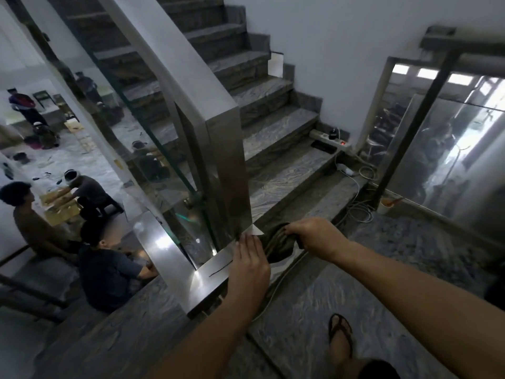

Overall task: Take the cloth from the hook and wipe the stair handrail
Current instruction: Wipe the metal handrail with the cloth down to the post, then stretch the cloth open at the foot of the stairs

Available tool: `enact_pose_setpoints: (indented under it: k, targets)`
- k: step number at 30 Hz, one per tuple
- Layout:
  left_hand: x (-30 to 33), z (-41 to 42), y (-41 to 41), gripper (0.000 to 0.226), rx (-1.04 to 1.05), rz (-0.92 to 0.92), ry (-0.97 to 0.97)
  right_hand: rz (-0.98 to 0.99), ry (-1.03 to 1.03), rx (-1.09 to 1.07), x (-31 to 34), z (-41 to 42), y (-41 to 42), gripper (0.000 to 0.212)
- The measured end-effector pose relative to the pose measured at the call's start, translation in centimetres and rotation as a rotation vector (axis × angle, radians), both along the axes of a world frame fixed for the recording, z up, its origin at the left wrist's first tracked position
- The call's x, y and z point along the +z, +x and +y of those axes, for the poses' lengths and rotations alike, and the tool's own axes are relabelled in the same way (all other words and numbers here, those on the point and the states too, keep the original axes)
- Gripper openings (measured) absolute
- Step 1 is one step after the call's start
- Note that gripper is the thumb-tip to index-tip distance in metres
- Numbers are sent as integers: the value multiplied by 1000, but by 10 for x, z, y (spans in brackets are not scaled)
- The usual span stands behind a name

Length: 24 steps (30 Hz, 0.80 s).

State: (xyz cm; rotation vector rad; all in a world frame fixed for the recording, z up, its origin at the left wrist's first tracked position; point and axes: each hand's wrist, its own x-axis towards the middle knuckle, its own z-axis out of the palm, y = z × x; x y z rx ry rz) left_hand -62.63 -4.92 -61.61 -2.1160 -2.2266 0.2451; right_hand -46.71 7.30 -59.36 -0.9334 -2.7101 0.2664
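Observation:
A wide, flat stainless-steel handrail (175, 258) turns a corner at the landing and climbs up along a glass panel. A dark olive cloth (278, 243) hangs bunched just right of the rail's corner. My right hand (314, 236) is closed over the top of the cloth. My left hand (251, 265) rests flat on the rail's corner, fingers together, touching a small white paper-like piece (252, 230) at its fingertips. I cannot make out a hook.
Marble stairs (276, 149) rise ahead. A power strip (329, 139) with cables lies on the lower steps at right. A glass door (442, 149) stands at right. Several people sit and stand on the floor below at left (106, 269). My sandalled foot (340, 335) is on the landing.

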Motion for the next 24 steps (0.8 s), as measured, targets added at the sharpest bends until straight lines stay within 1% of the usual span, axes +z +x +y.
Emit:
enact_pose_setpoints:
  k: [2,4,7,8,10,12,14,18,21,24]
  targets:
    - [4,13,6,53,-31,50,22,-5,-13,-67,1,4,13,22]
    - [8,29,13,53,-73,80,-42,-19,-37,-113,-2,12,25,23]
    - [16,60,24,44,-107,73,-61,-58,-82,-177,-8,29,44,21]
    - [18,71,27,39,-109,26,-75,-55,-109,-192,-11,36,51,19]
    - [23,100,32,28,-100,-108,-166,-41,-143,-226,-16,51,67,14]
    - [29,134,40,23,-88,-173,-273,-6,-153,-261,-15,66,87,11]
    - [33,174,51,23,-82,-231,-297,46,-172,-339,-11,85,110,12]
    - [52,261,90,26,-114,-350,-387,37,-242,-533,6,141,165,15]
    - [81,322,128,25,-169,-448,-445,19,-294,-634,29,187,208,17]
    - [114,373,173,21,-200,-493,-476,69,-371,-739,58,226,255,19]
